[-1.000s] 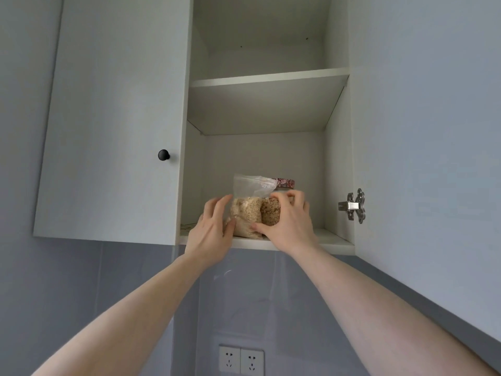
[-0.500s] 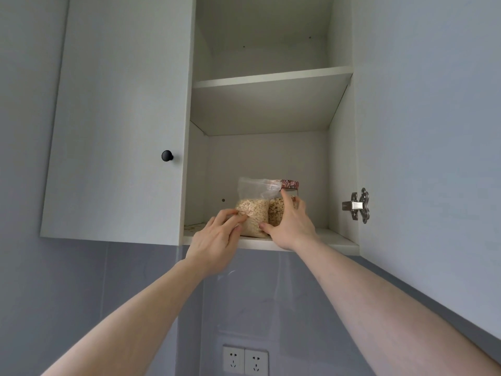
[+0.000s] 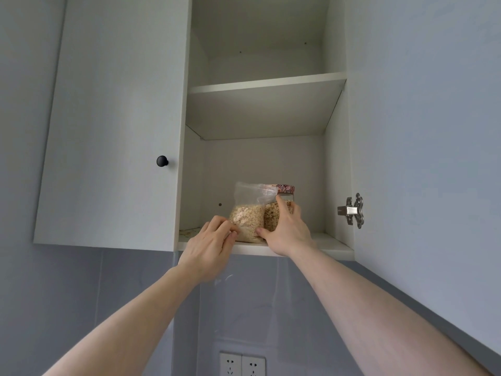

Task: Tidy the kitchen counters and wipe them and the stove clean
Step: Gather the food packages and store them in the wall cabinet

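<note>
Standing on the lower shelf [image 3: 322, 244] of the open white wall cabinet, a clear plastic bag of oat flakes [image 3: 247, 217] touches a glass jar with a patterned red lid [image 3: 282, 203]. Right hand [image 3: 287, 229] cups the jar, fingers spread; left hand [image 3: 210, 244], fingers loosely curled, touches the bag's lower corner.

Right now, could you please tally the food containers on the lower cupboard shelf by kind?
Clear plastic bag of oats: 1
Glass jar with patterned lid: 1
Total: 2
</note>
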`<state>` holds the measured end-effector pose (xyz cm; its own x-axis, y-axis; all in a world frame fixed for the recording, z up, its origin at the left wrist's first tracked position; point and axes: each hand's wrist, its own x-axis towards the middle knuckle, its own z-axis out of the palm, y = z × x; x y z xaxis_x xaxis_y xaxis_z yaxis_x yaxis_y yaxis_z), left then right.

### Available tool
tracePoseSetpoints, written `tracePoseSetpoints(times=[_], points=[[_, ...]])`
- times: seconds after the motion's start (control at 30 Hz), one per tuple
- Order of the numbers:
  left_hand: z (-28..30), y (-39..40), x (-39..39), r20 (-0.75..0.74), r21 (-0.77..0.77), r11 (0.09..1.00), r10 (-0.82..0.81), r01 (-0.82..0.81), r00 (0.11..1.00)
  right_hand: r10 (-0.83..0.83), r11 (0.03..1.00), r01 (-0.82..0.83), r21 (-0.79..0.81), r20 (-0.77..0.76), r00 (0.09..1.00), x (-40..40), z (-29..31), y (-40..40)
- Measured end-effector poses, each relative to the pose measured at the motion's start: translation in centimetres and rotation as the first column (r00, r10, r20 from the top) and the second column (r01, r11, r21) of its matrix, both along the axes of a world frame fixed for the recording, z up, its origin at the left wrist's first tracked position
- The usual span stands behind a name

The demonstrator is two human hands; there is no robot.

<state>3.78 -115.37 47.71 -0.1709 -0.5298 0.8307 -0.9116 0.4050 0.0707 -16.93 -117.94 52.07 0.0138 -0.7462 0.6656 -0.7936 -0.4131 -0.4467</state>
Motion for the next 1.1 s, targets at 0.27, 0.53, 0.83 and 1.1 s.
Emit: tracePoseSetpoints(times=[0.27, 0.53, 0.83, 1.1], points=[[-0.8, 0.9, -0.2, 0.066, -0.037, 0.998, 0.049, -0.046, 0.997, -0.004, 1.0, 0.004, 0.003, 0.007, 1.0, 0.0, -0.1, 0.5], [-4.4, 3.5, -0.3, 0.108, 0.033, 0.994, 0.104, -0.108, 0.989, -0.053, 0.998, 0.052, -0.023, -0.064, 0.997, 0.2, -0.2, 0.7], [-3.3, 5.6, -1.4, 0.117, 0.269, 0.943, 0.17, -0.196, 0.978, -0.156, 0.979, 0.124, -0.163, -0.199, 0.968, 0.5, -2.8, 3.4], [-2.9, 5.7, -1.3, 0.249, 0.355, 0.883, 0.227, -0.307, 0.942, -0.194, 0.962, 0.079, -0.261, -0.45, 0.872, -0.1, -7.6, 7.2]])
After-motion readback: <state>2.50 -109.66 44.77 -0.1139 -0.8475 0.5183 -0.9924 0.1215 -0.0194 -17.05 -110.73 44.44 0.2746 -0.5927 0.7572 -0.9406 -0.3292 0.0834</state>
